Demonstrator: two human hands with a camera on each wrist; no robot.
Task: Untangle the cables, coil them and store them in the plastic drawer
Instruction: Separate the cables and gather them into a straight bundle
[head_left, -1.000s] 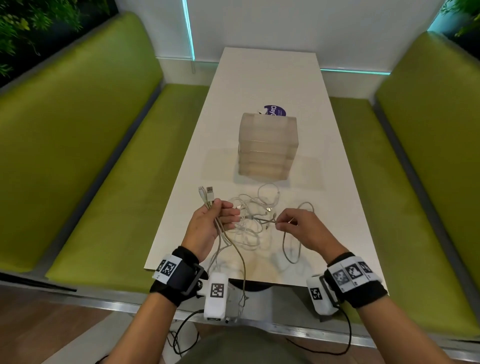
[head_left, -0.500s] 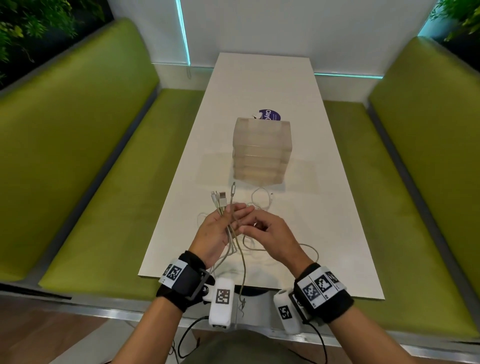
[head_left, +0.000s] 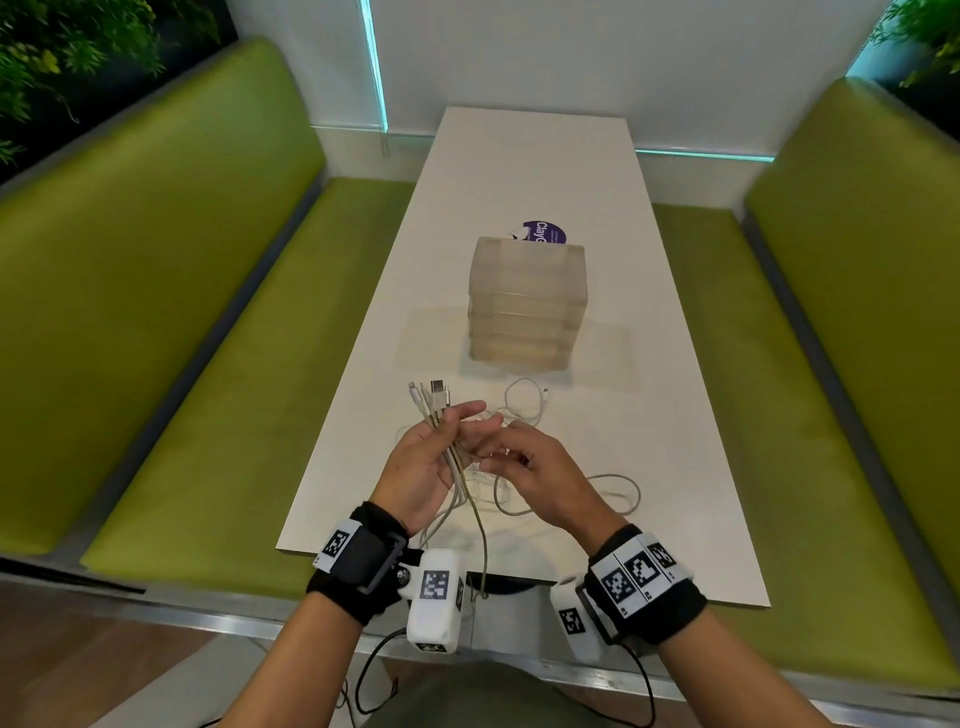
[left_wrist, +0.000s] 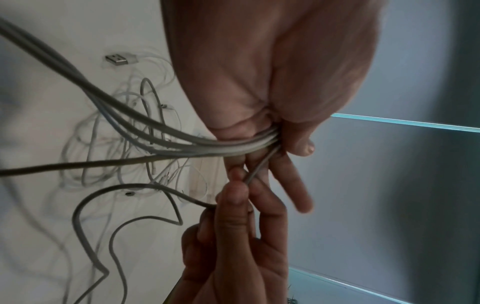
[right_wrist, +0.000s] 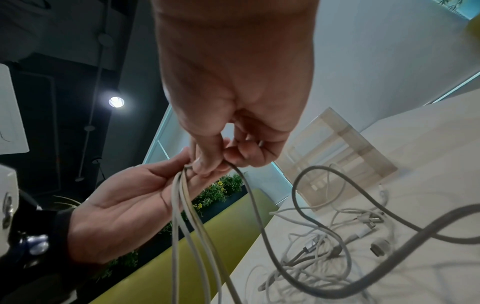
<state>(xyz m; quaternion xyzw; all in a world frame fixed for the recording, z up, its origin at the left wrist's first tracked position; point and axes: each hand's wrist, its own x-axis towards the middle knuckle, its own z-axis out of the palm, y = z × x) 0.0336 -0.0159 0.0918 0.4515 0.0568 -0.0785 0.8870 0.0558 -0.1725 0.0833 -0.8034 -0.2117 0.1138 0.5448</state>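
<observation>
Long white rectangular surface (head_left: 524, 171), running lengthwise between two green upholstered bench seats: one at left (head_left: 156, 291), one at right (head_left: 852, 322). A round purple sticker with white lettering (head_left: 543, 232) lies flat on the surface near its middle, partly hidden. White rear wall (head_left: 623, 52) with thin cyan light strips, one vertical (head_left: 375, 67) and one horizontal (head_left: 701, 154). Green foliage (head_left: 62, 41) fills the upper left corner. In the right wrist view, a round ceiling lamp (right_wrist: 116, 101) shines against a dark ceiling.
</observation>
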